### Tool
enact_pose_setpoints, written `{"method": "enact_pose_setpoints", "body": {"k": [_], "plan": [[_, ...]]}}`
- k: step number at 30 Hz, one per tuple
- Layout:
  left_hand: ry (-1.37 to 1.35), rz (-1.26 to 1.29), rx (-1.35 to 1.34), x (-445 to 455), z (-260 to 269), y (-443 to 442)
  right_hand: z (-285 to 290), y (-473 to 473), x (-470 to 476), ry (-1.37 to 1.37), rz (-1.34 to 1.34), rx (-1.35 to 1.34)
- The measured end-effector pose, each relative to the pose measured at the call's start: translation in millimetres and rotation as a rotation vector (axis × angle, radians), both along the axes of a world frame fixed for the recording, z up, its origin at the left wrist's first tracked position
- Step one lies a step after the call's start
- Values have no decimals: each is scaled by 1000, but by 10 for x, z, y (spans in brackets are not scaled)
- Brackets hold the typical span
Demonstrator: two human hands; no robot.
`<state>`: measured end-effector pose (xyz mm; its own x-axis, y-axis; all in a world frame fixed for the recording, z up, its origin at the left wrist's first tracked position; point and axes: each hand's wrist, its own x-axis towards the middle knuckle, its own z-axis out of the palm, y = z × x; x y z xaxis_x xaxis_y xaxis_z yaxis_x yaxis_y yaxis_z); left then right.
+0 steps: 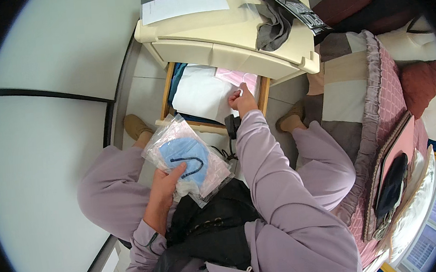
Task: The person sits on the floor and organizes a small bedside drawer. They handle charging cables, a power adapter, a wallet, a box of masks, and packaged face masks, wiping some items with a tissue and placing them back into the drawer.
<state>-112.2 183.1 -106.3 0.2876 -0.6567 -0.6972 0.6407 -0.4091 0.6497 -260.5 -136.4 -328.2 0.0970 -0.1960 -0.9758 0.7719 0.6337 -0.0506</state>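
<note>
My left hand (166,187) grips clear plastic bags over my lap, the thumb pressed on top. Inside them lie a light blue face mask (185,158) with a dark strap and something pink and white. My right hand (243,100) is over the right side of an open drawer (265,93), fingers partly curled and the index fingertip at a pink item (238,76), apparently a face mask. Whether those fingers pinch it is hard to tell. White paper or cloth (199,95) covers much of the drawer, with dark blue fabric (176,83) along its left side.
The cream cabinet (201,30) above the drawer bears a printed sheet (184,1), a grey cloth (274,24) and a magazine (292,7). A black adapter (233,126) with a cable hangs at the drawer's front. White panels (56,150) stand left; a bed with a pink cover (386,78) stands right.
</note>
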Motion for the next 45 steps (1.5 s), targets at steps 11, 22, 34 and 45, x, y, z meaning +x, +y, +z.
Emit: {"method": "enact_pose_setpoints", "body": {"k": [11, 22, 34, 45], "plan": [[-77, -75, -28, 22, 84, -61, 497, 344, -415, 86, 372, -537], [-111, -274, 18, -45, 79, 81, 2625, 1398, -1097, 297, 726, -1150], [25, -276, -104, -64, 171, 170, 2409, 2071, -336, 253, 1244, -1374], [21, -165, -141, 11, 151, 286, 2260, 1863, -69, 114, 1226, -1032]]}}
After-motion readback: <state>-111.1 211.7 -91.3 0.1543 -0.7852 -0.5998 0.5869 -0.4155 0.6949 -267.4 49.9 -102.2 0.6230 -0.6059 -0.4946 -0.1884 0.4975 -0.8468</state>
